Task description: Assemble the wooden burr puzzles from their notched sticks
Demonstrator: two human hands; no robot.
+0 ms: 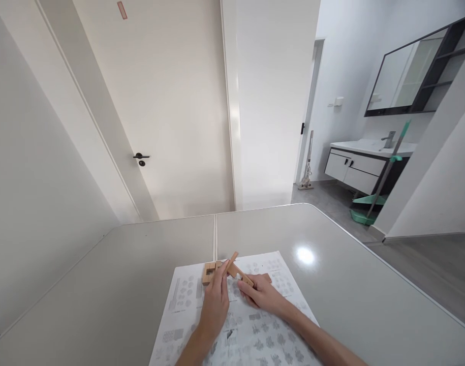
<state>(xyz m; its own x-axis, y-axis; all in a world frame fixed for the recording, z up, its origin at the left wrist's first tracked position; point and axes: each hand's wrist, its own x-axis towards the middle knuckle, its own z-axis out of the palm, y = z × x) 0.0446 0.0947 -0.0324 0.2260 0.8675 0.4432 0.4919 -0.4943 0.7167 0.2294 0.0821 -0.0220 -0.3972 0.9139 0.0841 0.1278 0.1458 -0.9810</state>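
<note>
My right hand (260,293) is closed on a notched wooden piece (243,275), thumb on top, near the far end of the printed sheet. My left hand (217,291) has its fingers around a slim wooden stick (233,260), which slants up and touches or crosses the notched piece; I cannot tell whether they are joined. Just beyond my left fingers, a block of wooden pieces (208,273) with a gap in it lies on the sheet, partly hidden by that hand. Behind my right hand the end of another wooden piece (269,277) shows.
The white sheet (171,320) with grey printed figures lies on a grey table (114,284) with a seam down its middle. Past the table stand a closed door (179,101), a mop (309,162), a sink cabinet (356,168) and a green dustpan (364,217).
</note>
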